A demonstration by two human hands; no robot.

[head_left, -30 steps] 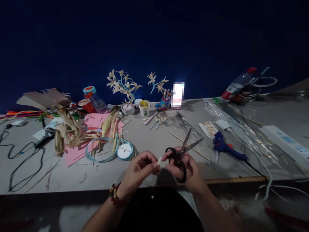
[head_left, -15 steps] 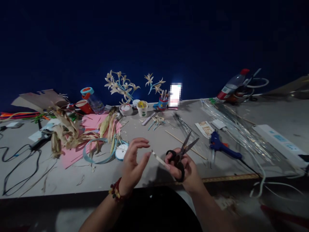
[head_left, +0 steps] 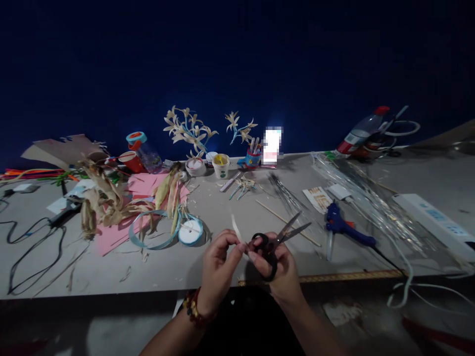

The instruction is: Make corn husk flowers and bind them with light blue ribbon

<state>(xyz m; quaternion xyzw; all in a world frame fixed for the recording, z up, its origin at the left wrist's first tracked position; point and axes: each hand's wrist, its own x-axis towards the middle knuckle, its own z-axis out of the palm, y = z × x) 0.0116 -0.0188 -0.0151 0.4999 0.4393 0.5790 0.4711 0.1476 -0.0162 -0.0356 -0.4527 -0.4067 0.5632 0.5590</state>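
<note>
Thumb and fingers of my left hand (head_left: pixel 218 262) are pinched on a thin pale strip (head_left: pixel 235 225), probably corn husk, which sticks up above them. My right hand (head_left: pixel 285 272) is wrapped round black-handled scissors (head_left: pixel 272 264), whose blades stand apart and point away to the upper right. The fingertips of both hands meet near the strip's lower end. Whether the right fingertips also grip it, I cannot tell. Left of my hands, a white spool (head_left: pixel 190 231) with light blue ribbon (head_left: pixel 139 240) lies on the table.
Dried corn husks (head_left: pixel 106 207) lie over pink paper (head_left: pixel 107 241) at left. Husk flowers (head_left: pixel 191 128) and a white cup (head_left: pixel 221 169) stand at the back. A wooden stick (head_left: pixel 274 211), a blue glue gun (head_left: pixel 347 228), wires (head_left: pixel 374 198) and a power strip (head_left: pixel 432 217) lie right.
My left hand has moved right and closed on the pale strip, which now points upward. It was open beside the strip before. The scissors stay in my right hand.
</note>
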